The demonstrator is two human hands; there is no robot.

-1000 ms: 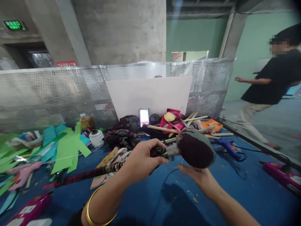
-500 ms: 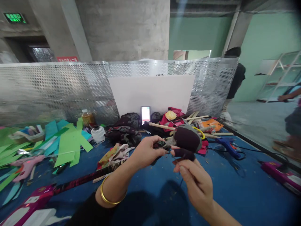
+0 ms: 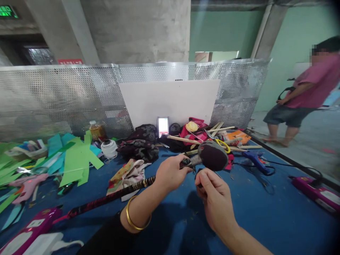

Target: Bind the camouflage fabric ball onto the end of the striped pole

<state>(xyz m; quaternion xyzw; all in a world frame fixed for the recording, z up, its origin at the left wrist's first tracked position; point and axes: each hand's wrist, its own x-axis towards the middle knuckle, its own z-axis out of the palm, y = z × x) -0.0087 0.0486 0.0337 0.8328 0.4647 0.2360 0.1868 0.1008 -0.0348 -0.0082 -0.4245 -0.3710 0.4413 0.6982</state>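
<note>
My left hand [image 3: 170, 173] is closed round a long stick wrapped in dark patterned fabric [image 3: 111, 196], gripping it just below its padded head. That head [image 3: 212, 156] is a rounded dark maroon fabric ball with a grey-green rim, held above the blue table [image 3: 265, 212]. My right hand [image 3: 211, 189] sits just under the ball with its fingers pinched together on something small and dark that I cannot make out. A gold bangle [image 3: 134, 221] circles my left wrist.
Green and teal paper strips [image 3: 77, 163] lie at the left. Fabric scraps [image 3: 140, 145], wooden sticks [image 3: 183, 140], yellow-handled scissors [image 3: 221, 143] and a blue glue gun [image 3: 255, 159] crowd the back. Pink glue guns [image 3: 316, 193] sit at both sides. A perforated metal screen [image 3: 66, 95] stands behind. A person [image 3: 305, 95] stands at right.
My right hand has drawn in closer under the ball and its fingers have closed into a tighter pinch. The stick's head dropped slightly. A different person now stands at the right.
</note>
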